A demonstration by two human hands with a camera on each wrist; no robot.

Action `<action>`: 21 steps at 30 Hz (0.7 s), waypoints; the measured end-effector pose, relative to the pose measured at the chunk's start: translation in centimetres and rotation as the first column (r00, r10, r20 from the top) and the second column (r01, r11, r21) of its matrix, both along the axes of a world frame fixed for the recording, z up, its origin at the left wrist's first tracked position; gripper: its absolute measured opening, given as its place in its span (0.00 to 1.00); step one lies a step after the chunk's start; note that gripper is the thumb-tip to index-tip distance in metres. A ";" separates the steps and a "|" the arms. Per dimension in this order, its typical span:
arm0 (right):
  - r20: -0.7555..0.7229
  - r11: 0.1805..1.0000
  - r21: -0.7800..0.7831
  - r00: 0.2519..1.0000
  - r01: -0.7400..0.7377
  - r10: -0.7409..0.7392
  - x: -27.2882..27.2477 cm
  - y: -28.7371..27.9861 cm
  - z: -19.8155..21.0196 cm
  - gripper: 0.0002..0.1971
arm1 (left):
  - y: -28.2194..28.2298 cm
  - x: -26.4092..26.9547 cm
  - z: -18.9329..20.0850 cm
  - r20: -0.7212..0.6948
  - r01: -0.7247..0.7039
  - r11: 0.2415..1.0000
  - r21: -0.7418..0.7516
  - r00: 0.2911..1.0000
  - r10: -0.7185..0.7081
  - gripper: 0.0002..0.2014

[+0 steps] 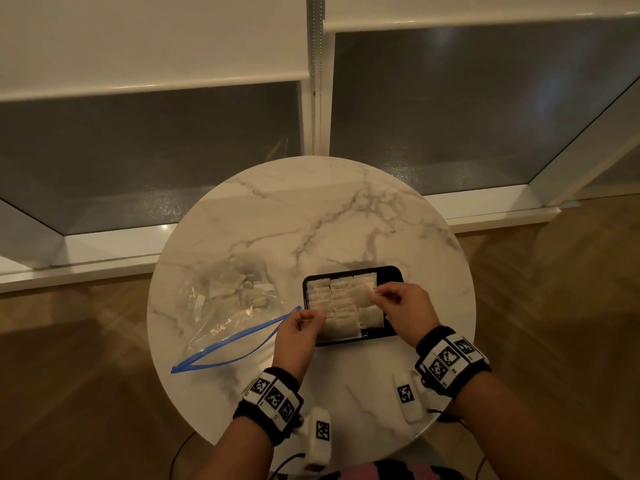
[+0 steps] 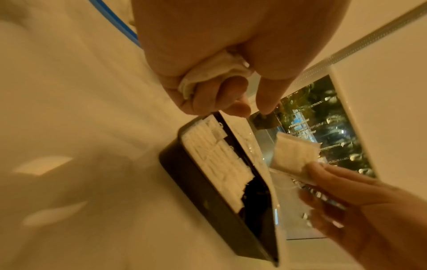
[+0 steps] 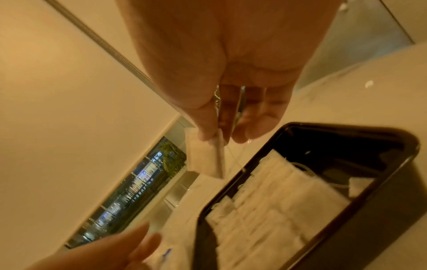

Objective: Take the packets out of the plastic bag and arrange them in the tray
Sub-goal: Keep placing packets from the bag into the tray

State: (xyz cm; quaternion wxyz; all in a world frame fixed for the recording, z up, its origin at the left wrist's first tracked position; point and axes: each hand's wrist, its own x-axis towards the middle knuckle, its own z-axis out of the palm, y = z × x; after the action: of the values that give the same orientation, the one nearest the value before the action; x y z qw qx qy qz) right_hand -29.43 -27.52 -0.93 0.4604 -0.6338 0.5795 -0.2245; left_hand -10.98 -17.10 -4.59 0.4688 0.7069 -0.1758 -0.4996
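- The black tray (image 1: 389, 271) lies on the round marble desk (image 1: 311, 209), in front of the person, and it is already filled for the most part with white packets in the tray (image 1: 332, 299), which stand in rows.
- In the tray only the far right corner and a strip along the right side are seen dark and bare, so there is place for some more packets.
- The right hand (image 1: 398, 306) is above the tray and pinches one packet (image 1: 362, 294) between the thumb and the fingers; in the right wrist view this packet hangs down from the fingertips, not yet laid.
- The left hand (image 1: 299, 327) is at the near left corner of the tray, its fingers curled; in the left wrist view it grips crumpled packets (image 2: 215, 73) inside the fist, but how many I cannot tell.
- The plastic bag (image 1: 225, 306), with a blue zip edge, lies on the desk at the left of the tray, open and flat.
- Inside the bag some pale packets in the bag (image 1: 239, 289) are seen at its far end, so the bag is not yet empty.
- My judgement: most of the work is done; there remains to lay the held packets, and to bring out the ones in the bag.
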 end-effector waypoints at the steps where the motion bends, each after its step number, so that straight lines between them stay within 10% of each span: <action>1: -0.059 1.000 -0.013 0.998 0.000 -0.001 -0.4 -0.3 -0.2 0.03 | 0.3 0.3 -0.5 0.050 0.014 1.000 0.026 0.999 -0.015 0.06; 8: -0.324 0.989 -0.034 0.938 -0.142 0.124 -2.2 -2.2 -2.5 0.04 | 1.3 1.4 -2.5 0.230 0.041 0.976 0.212 0.969 -0.090 0.05; 21: -0.675 0.801 0.256 0.493 -0.542 0.549 0.4 -4.1 -5.1 0.09 | 0.7 1.6 -2.9 0.259 0.113 0.936 0.335 0.943 -0.207 0.06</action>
State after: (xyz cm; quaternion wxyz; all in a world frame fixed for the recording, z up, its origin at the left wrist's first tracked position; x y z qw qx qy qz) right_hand -29.03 -31.58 -6.08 0.2441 -0.8166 0.4822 0.2027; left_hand -9.42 -16.41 -7.51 0.2763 0.8213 -0.2183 -0.4489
